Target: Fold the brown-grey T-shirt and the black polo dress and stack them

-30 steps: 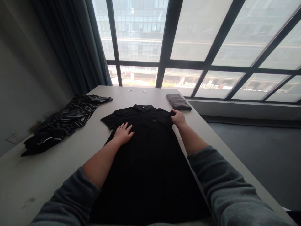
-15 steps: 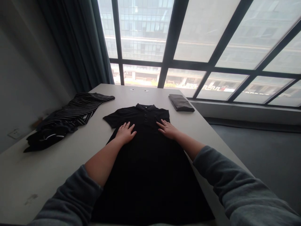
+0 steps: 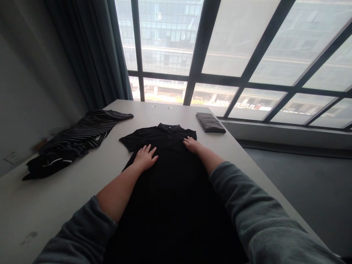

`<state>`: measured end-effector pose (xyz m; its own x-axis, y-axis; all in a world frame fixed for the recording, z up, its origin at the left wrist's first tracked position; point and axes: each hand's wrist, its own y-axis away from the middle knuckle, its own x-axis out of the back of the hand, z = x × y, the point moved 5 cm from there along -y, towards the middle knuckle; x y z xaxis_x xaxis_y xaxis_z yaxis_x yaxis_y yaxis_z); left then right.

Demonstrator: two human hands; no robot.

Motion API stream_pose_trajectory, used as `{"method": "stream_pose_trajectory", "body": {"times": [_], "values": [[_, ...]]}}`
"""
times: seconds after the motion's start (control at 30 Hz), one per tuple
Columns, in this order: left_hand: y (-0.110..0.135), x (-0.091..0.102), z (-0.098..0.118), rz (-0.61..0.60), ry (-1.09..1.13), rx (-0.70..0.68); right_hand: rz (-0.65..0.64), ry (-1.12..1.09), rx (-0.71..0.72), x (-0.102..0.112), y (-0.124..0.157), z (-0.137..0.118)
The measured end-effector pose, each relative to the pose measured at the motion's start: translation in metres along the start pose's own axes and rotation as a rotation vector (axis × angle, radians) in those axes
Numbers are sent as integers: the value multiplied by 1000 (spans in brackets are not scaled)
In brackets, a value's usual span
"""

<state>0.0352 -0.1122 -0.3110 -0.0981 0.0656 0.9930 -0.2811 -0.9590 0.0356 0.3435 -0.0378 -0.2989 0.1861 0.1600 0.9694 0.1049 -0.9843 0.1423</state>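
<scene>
A black polo shirt (image 3: 167,183) lies spread front up on the white table (image 3: 82,183), collar towards the window. My left hand (image 3: 145,157) rests flat on its left chest, fingers spread. My right hand (image 3: 191,144) lies flat on the right chest near the shoulder, fingers stretched out. The shirt's right sleeve is folded in over the body, so that edge runs straight. The left sleeve still sticks out sideways. Neither hand holds anything.
A heap of black and white striped clothes (image 3: 74,141) lies at the table's left. A folded dark grey garment (image 3: 210,123) sits at the far right corner. Large windows and a dark curtain (image 3: 90,55) stand behind. The floor drops off to the right of the table.
My right hand let go of the right sleeve after folding it inward, then came to lie flat on the shirt's chest. My left hand stayed put.
</scene>
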Motion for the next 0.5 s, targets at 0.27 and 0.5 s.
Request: {"method": "stream_pose_trajectory", "body": {"times": [0.27, 0.5], "values": [[-1, -2, 0, 2, 12, 0, -29, 16, -101, -24, -16, 1], [2, 3, 4, -18, 28, 9, 111, -3, -190, 4, -37, 21]]}}
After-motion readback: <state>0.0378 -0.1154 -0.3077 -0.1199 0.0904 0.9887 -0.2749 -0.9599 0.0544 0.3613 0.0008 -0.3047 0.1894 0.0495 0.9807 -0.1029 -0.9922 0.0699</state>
